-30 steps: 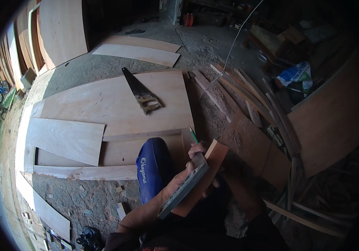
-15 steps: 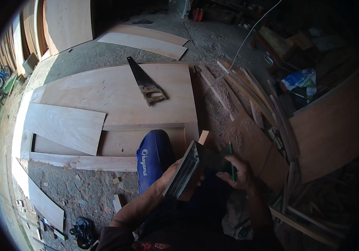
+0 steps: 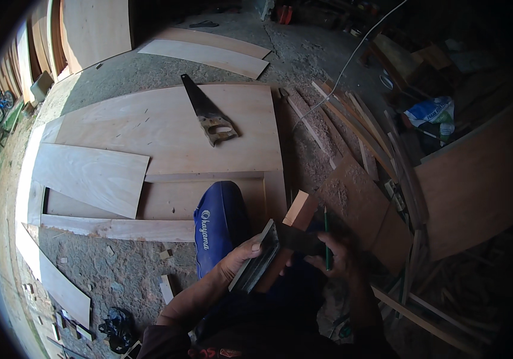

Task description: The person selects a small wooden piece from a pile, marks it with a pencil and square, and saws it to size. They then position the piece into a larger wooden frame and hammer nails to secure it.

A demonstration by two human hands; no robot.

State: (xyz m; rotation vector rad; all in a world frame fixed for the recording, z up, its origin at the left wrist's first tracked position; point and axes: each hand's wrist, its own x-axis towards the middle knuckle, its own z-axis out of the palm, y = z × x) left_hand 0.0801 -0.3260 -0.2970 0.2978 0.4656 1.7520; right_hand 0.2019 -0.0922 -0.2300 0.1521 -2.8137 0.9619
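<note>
Square and wood block were together in the left hand (image 3: 243, 256) as I watched, above the person's lap, just beside a knee in blue trousers (image 3: 217, 227). What looked like a dark square (image 3: 261, 261) had its thick part under the left thumb, and the wood block (image 3: 300, 210) lay behind it, one end sticking out past the blade. Left fingers were wrapped around both, their tips just visible on the far side.

The right hand (image 3: 341, 255) had just changed most. Half a second earlier it was apart from the square, thumb spread; now it had come in close to the far end of the blade. Its fingers gripped a green pencil (image 3: 327, 224), which stood nearly upright with the point up — whether they also touched the blade, I couldn't tell in that dim patch. To my eye, it meant both hands were now busy around the same piece, with the left doing the steadying.

Beyond the knee, a handsaw (image 3: 207, 115) rested on a large wooden panel (image 3: 131, 134), and a smaller board (image 3: 92, 179) lay askew near its left end — neither seemed to have been shifted over that half second.
</note>
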